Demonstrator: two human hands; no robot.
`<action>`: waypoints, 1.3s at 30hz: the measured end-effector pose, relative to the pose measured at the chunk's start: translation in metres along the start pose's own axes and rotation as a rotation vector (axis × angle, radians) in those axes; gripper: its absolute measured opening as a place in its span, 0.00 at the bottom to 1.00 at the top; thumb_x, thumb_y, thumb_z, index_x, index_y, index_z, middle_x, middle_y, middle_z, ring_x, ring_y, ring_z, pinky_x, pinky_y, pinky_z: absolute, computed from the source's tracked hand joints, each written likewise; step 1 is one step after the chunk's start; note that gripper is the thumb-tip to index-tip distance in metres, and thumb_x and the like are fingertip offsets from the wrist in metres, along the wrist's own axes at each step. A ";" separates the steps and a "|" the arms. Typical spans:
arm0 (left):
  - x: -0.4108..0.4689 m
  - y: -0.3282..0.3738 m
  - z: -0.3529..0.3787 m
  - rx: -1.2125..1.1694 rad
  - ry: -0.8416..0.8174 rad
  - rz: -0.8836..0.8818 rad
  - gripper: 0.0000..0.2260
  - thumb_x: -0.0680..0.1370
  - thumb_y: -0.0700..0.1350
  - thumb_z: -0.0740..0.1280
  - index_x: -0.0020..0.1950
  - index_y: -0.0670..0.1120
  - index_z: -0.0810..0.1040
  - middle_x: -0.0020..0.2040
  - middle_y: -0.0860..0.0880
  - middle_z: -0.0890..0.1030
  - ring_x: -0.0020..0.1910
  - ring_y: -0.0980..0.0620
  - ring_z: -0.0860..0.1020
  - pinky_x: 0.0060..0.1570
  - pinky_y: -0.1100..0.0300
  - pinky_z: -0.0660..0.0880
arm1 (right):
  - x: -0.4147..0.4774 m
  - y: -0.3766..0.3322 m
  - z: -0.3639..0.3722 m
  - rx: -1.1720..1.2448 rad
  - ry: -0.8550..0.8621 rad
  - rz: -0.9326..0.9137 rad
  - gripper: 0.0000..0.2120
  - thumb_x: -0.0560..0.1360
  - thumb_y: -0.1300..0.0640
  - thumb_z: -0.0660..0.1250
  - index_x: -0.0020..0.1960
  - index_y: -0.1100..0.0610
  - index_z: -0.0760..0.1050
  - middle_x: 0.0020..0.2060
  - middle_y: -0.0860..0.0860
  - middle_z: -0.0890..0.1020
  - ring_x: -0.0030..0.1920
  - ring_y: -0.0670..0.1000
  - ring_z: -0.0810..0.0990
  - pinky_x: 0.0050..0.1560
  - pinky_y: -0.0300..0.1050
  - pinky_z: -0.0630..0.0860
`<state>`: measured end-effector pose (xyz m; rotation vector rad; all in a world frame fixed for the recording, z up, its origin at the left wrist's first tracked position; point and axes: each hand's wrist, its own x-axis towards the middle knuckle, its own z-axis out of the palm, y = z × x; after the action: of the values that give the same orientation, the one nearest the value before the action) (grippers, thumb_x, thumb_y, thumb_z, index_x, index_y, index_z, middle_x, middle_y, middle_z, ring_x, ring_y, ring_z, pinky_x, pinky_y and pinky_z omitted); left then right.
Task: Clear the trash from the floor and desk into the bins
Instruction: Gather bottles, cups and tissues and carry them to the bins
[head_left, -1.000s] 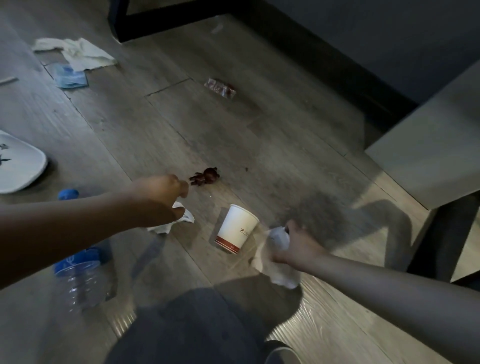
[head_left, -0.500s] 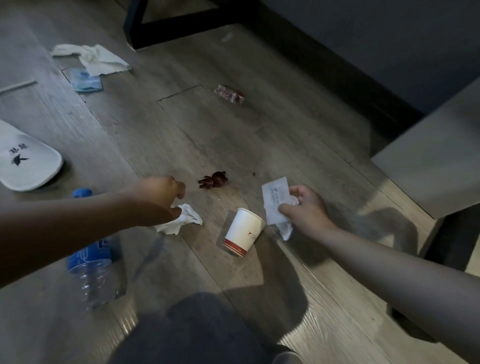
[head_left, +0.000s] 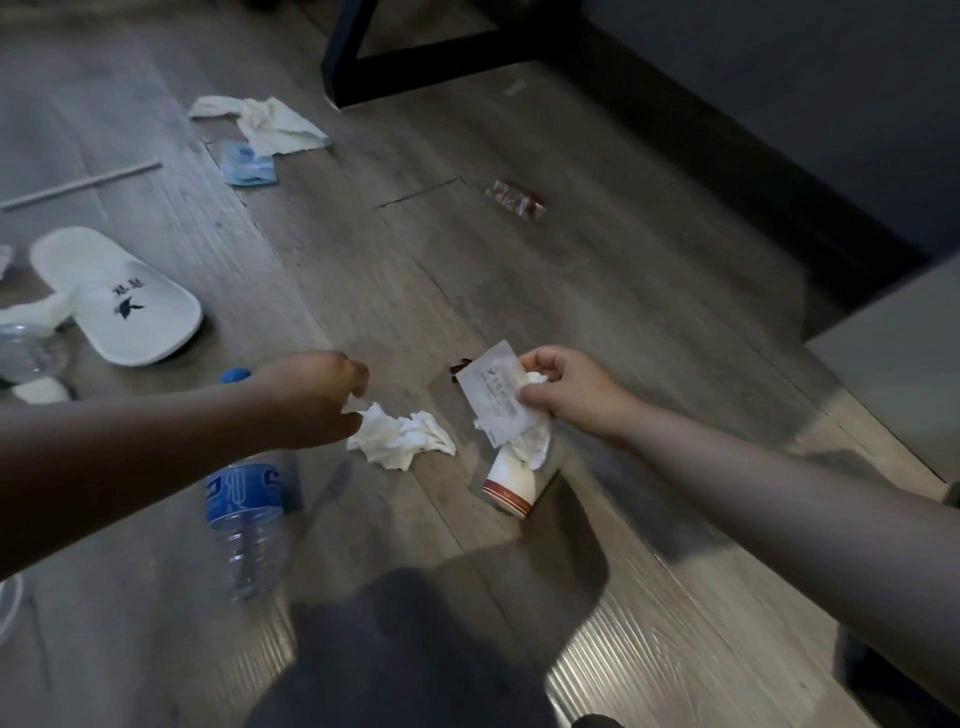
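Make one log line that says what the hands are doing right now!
left hand: pinches crumpled tissue | right hand: holds white packet and tissue wad | paper cup: on its side on floor

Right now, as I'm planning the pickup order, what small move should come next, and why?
Probably lift the left hand so the crumpled tissue it pinches by one edge comes off the floor. The right hand is full, gripping a flat packet and a tissue wad above the tipped paper cup, so the cup likely waits.
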<state>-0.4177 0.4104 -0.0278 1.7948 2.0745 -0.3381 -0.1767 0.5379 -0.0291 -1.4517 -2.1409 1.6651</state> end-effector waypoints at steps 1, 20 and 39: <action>-0.001 -0.004 0.001 -0.005 0.008 -0.003 0.16 0.77 0.52 0.64 0.63 0.50 0.72 0.56 0.50 0.75 0.52 0.53 0.74 0.51 0.60 0.73 | 0.009 -0.003 0.002 -0.024 0.013 -0.019 0.09 0.75 0.65 0.66 0.53 0.56 0.77 0.51 0.55 0.83 0.48 0.51 0.83 0.48 0.46 0.81; -0.009 -0.045 0.034 -0.149 -0.012 -0.034 0.13 0.77 0.51 0.66 0.60 0.49 0.74 0.54 0.51 0.75 0.48 0.56 0.75 0.43 0.64 0.72 | 0.091 0.006 0.068 -0.574 0.092 0.032 0.22 0.67 0.61 0.71 0.61 0.54 0.72 0.61 0.57 0.70 0.54 0.56 0.76 0.50 0.42 0.74; -0.020 -0.051 0.024 -0.076 0.022 -0.076 0.14 0.77 0.50 0.66 0.60 0.48 0.74 0.53 0.49 0.77 0.48 0.52 0.76 0.47 0.60 0.76 | 0.041 -0.011 0.114 -0.579 -0.085 -0.065 0.44 0.65 0.43 0.75 0.74 0.49 0.56 0.68 0.55 0.62 0.66 0.59 0.67 0.63 0.52 0.71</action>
<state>-0.4629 0.3744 -0.0438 1.6872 2.1452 -0.2578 -0.2690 0.4840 -0.0867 -1.4114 -2.8404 1.1474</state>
